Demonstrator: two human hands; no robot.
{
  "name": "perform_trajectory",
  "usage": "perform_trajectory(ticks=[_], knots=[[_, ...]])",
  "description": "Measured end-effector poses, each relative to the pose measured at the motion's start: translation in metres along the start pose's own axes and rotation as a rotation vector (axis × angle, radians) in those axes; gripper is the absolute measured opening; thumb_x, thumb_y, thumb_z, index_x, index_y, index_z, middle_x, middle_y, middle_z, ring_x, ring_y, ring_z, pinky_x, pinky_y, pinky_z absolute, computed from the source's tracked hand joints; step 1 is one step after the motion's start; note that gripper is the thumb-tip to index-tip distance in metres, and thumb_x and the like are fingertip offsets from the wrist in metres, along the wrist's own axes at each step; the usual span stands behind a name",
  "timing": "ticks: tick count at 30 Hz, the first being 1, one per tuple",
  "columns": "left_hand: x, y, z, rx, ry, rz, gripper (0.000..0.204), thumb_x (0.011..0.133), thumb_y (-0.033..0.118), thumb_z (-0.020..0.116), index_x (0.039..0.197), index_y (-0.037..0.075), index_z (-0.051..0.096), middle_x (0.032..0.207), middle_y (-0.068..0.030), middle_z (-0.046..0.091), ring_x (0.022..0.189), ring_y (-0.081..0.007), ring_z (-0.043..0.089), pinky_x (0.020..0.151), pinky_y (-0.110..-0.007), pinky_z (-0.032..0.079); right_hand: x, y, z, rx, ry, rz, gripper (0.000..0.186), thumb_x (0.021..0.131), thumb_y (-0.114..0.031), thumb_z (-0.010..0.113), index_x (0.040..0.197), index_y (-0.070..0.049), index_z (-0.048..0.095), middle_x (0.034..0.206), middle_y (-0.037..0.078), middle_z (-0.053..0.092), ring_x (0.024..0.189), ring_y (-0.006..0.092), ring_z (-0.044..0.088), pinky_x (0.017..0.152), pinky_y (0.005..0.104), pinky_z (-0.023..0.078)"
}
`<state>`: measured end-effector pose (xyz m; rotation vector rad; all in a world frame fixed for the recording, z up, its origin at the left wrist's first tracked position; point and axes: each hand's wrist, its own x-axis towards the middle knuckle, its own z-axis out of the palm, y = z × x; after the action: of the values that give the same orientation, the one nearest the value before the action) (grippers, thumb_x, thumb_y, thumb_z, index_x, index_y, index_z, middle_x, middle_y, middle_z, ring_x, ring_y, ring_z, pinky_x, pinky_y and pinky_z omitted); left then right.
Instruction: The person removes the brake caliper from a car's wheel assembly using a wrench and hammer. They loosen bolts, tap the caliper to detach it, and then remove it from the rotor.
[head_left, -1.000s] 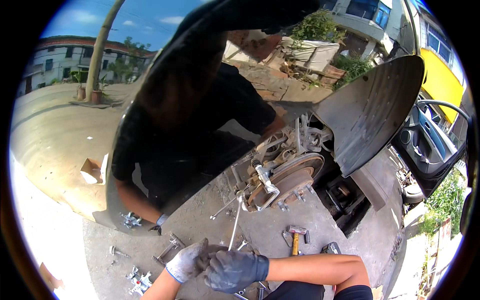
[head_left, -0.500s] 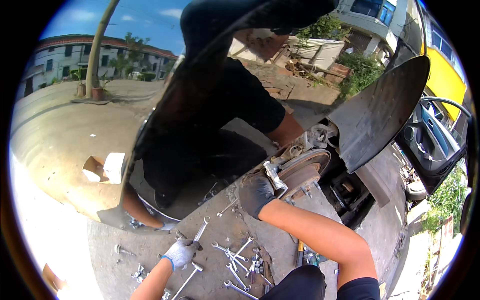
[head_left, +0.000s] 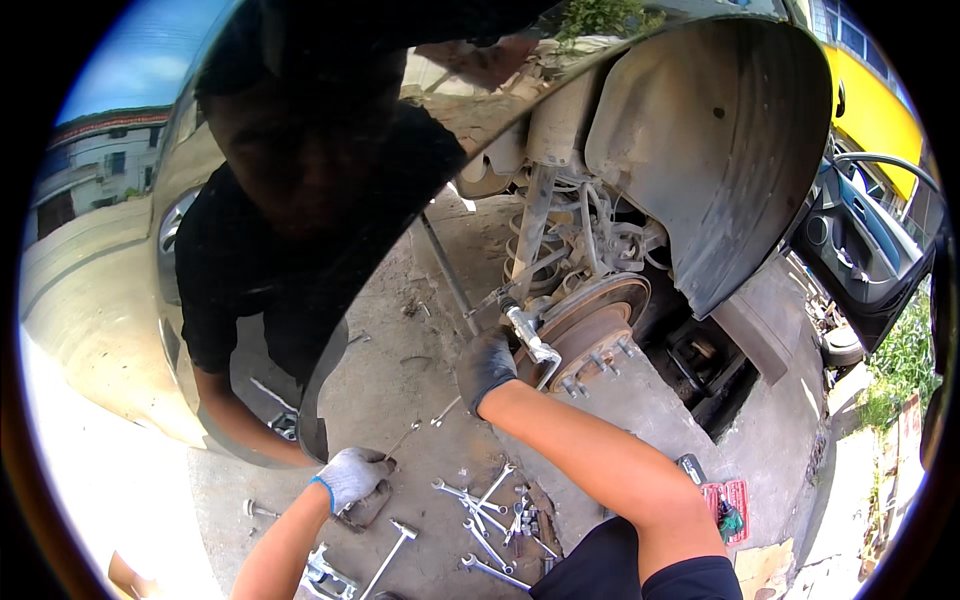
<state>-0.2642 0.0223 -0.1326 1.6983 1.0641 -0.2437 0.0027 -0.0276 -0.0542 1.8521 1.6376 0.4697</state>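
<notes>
My left hand (head_left: 356,476), in a grey-white glove with a blue cuff, is closed around a slim silver wrench (head_left: 404,438) that points up and right, low over the concrete. My right hand (head_left: 487,368), in a dark glove, is at the left edge of a rusty brake disc (head_left: 600,345) with bare wheel studs. Its back faces me and its fingers are hidden. A silver, angled metal piece (head_left: 530,335) lies against the disc beside that hand. Another thin wrench (head_left: 446,411) ends near the hand; I cannot tell whether it is held.
Several wrenches (head_left: 478,512) lie between my arms. A T-shaped bar (head_left: 390,555) is near my left forearm. The shiny dark car body (head_left: 300,230) curves over the left, and a wheel-arch liner (head_left: 710,150) hangs above the disc. A red tool case (head_left: 728,510) lies at right.
The view has shifted, uncovering the strut and spring behind the disc. My left hand has turned its wrench, now seen more edge-on. My right hand remains by the disc.
</notes>
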Motion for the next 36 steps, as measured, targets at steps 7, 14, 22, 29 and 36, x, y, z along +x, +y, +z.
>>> perform_trajectory(ticks=[7, 14, 22, 29, 36], knots=[[0.020, -0.001, -0.008, -0.226, -0.251, 0.007, 0.035, 0.108, 0.029, 0.066, 0.125, 0.002, 0.081, 0.083, -0.0090, 0.077, 0.071, -0.0153, 0.071, 0.062, -0.030, 0.056, 0.011, -0.009, 0.016, -0.103, 0.035, 0.014, 0.029, 0.094, -0.017, 0.069, 0.117, -0.008, 0.085, 0.110, 0.015, 0.081, 0.099, 0.0390, 0.076, 0.078, 0.0635, 0.049], [0.018, 0.043, -0.017, -0.040, -0.286, -0.062, 0.037, 0.106, 0.038, 0.070, 0.118, 0.005, 0.082, 0.077, -0.0039, 0.072, 0.058, -0.0099, 0.059, 0.051, -0.029, 0.045, 0.011, -0.007, 0.032, -0.201, 0.085, 0.000, 0.026, 0.092, -0.014, 0.069, 0.112, -0.007, 0.085, 0.101, 0.016, 0.080, 0.091, 0.0376, 0.075, 0.069, 0.0597, 0.050], [0.000, 0.078, -0.037, 0.286, -0.183, -0.007, 0.041, 0.099, 0.045, 0.077, 0.112, 0.006, 0.082, 0.070, 0.0001, 0.061, 0.058, -0.0111, 0.055, 0.051, -0.033, 0.044, 0.008, -0.008, 0.031, -0.240, 0.066, -0.059, 0.027, 0.090, -0.011, 0.070, 0.112, -0.003, 0.085, 0.101, 0.018, 0.079, 0.091, 0.0386, 0.074, 0.071, 0.0607, 0.051], [0.013, 0.073, -0.037, 0.606, -0.232, 0.075, 0.046, 0.097, 0.048, 0.078, 0.095, 0.001, 0.079, 0.069, -0.0037, 0.063, 0.059, -0.0141, 0.059, 0.055, -0.036, 0.048, 0.033, -0.022, 0.056, -0.245, 0.069, -0.039, 0.026, 0.087, -0.008, 0.073, 0.110, -0.003, 0.085, 0.099, 0.016, 0.078, 0.089, 0.0362, 0.073, 0.072, 0.0601, 0.053], [0.003, 0.084, -0.036, 0.468, -0.213, 0.088, 0.039, 0.097, 0.042, 0.078, 0.102, 0.004, 0.083, 0.068, -0.0029, 0.063, 0.056, -0.0145, 0.058, 0.052, -0.035, 0.048, 0.017, -0.013, 0.040, -0.285, 0.053, -0.092, 0.029, 0.083, -0.003, 0.077, 0.110, -0.003, 0.085, 0.099, 0.015, 0.079, 0.089, 0.0351, 0.074, 0.074, 0.0582, 0.055]])
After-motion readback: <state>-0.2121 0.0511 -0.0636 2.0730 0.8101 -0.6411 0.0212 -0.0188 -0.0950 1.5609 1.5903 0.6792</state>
